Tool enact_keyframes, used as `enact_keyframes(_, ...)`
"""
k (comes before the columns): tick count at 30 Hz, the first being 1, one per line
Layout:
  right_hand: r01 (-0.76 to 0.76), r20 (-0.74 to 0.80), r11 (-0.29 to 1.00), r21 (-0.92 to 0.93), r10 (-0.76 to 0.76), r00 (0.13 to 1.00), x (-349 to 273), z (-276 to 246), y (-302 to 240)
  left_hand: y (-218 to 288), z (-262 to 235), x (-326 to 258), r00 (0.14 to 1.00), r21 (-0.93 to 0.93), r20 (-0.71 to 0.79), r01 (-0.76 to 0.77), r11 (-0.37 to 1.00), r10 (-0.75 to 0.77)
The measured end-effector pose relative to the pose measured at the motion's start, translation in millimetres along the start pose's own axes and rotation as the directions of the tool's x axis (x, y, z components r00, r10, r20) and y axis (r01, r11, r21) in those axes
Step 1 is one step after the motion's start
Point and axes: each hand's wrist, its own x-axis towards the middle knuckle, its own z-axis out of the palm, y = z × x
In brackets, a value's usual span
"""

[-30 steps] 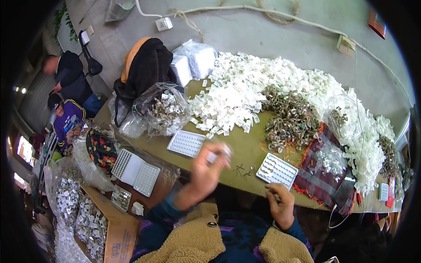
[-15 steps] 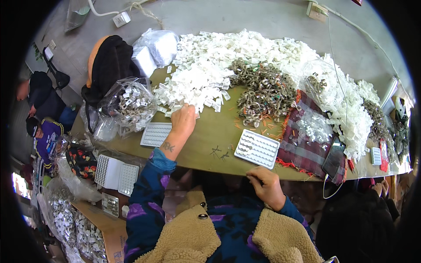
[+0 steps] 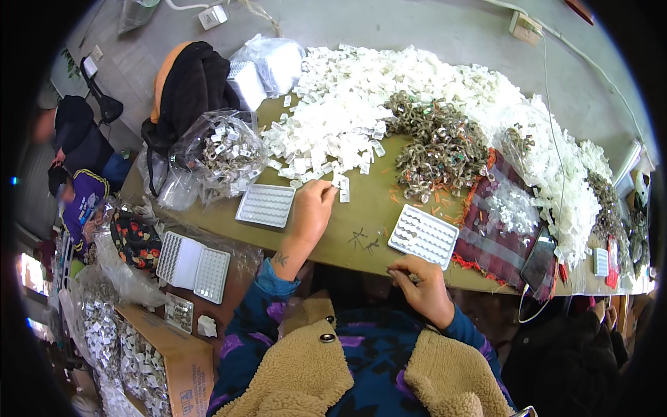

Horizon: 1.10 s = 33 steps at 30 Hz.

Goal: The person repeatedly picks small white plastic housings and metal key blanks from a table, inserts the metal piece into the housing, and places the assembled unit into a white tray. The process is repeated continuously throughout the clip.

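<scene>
My left hand (image 3: 313, 210) is pinched at the near edge of a heap of small white plastic pieces (image 3: 313, 146). A white plastic piece (image 3: 344, 189) shows at its fingertips. At the table's front edge my right hand (image 3: 422, 288) is closed, thumb against fingers; whatever it may hold is too small to make out. Just beyond it lies a white ridged tray (image 3: 425, 235) with a few small pale parts in its left rows. Another white ridged tray (image 3: 265, 206) sits left of my left hand. Behind the right tray is a pile of greyish metal clips (image 3: 438, 149).
A plaid cloth (image 3: 497, 229) carries small clear pieces and a phone (image 3: 538, 260). Orange bits (image 3: 435, 201) lie beside the clips. A bag of parts (image 3: 226, 149) and a dark bag (image 3: 198, 90) stand at left. A cardboard box (image 3: 184, 361) stands lower left; other people are nearby.
My left hand has drawn back slightly from the heap toward me, with a white piece now at its fingertips. My right hand stays by the front edge. The whole view has shifted a little.
</scene>
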Motion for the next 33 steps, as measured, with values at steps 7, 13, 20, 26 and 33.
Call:
enact_keyframes(7, -0.282, -0.021, 0.819, 0.499, 0.337, 0.941, 13.7, 16.6, 0.2, 57.8, -4.8, -44.7, 0.76, -0.637, 0.46, 0.643, 0.426, -0.459)
enact_keyframes(13, -0.433, 0.119, 0.747, 0.504, 0.437, 0.892, 11.6, 8.3, -0.1, 93.5, -27.7, -77.8, 0.749, -0.585, 0.646, 0.61, 0.534, -0.148)
enact_keyframes(20, -0.338, 0.153, 0.407, 0.849, 0.423, 0.893, -1.7, 12.3, -5.7, 96.2, -4.3, -94.7, 0.899, -0.843, 0.438, 0.405, 0.354, 0.014)
enact_keyframes(26, -0.342, 0.016, 0.882, 0.324, 0.357, 0.934, 13.6, -1.5, -6.9, 90.5, 3.0, -98.7, 0.88, -0.821, 0.466, 0.467, 0.329, -0.088)
enact_keyframes(33, 0.24, 0.043, 0.587, -0.773, -0.33, 0.943, 95.4, -80.0, 61.2, 71.0, 6.4, -94.1, 0.844, -0.81, 0.511, 0.536, 0.24, -0.162)
